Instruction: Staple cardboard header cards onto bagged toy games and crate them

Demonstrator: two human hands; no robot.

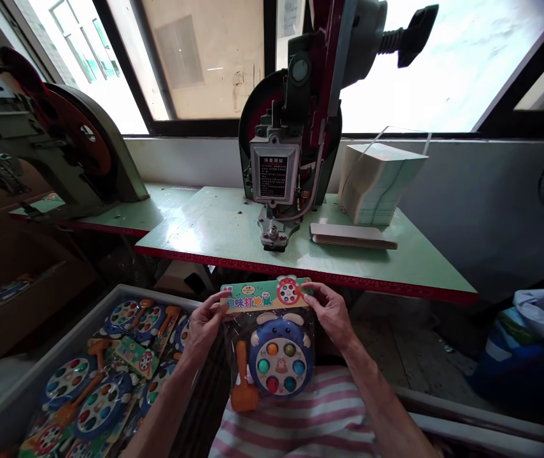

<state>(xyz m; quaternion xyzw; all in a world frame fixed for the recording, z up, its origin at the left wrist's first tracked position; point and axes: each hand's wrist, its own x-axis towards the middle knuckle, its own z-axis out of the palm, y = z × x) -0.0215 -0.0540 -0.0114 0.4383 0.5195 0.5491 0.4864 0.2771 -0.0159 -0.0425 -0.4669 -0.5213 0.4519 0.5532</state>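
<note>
Bagged toy (pixel 272 356) held over lap, below table edge (pixel 300 270). Left hand (pixel 202 331) pinching header card (pixel 265 296) at left end, right hand (pixel 331 315) pinching right end. Card's long axis level, left to right; bag hanging downward. Stapling machine (pixel 276 165) straight ahead, well apart.

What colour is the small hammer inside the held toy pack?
Orange; the hammer lies left of the blue toy, head view.

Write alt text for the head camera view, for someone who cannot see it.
Two hands, left hand and right hand, hold a bagged blue toy by its card header before a green table bearing a press machine. A bin of similar toys sits at left.
</note>
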